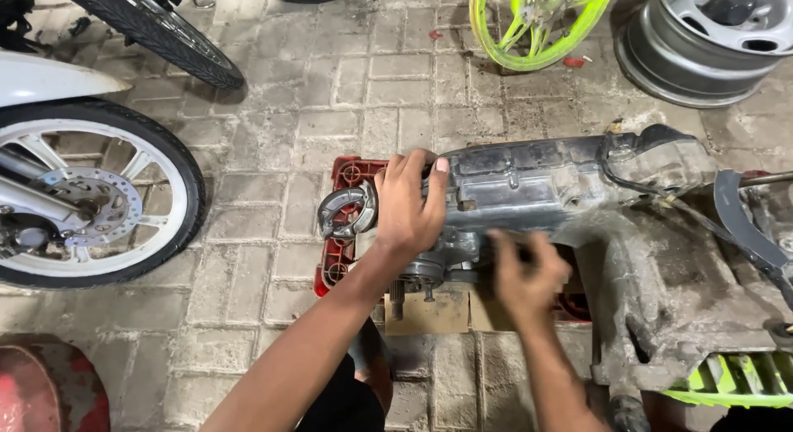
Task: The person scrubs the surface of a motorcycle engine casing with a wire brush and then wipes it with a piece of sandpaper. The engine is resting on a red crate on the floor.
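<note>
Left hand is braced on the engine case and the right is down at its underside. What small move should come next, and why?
Probably keep the left hand pressing the grey engine case steady on the red crate while the right hand, blurred at the underside, works. The case overhangs the crate, so it looks liable to shift.

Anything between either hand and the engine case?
Nothing visible. The left hand already rests on the engine case beside the brake shoes; the right hand, blurred, is at its lower edge.

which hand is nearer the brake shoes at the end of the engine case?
Left. The left hand grips the end of the engine case right beside the brake shoes, touching or nearly so. The right hand is blurred, lower and well off to the right.
</note>
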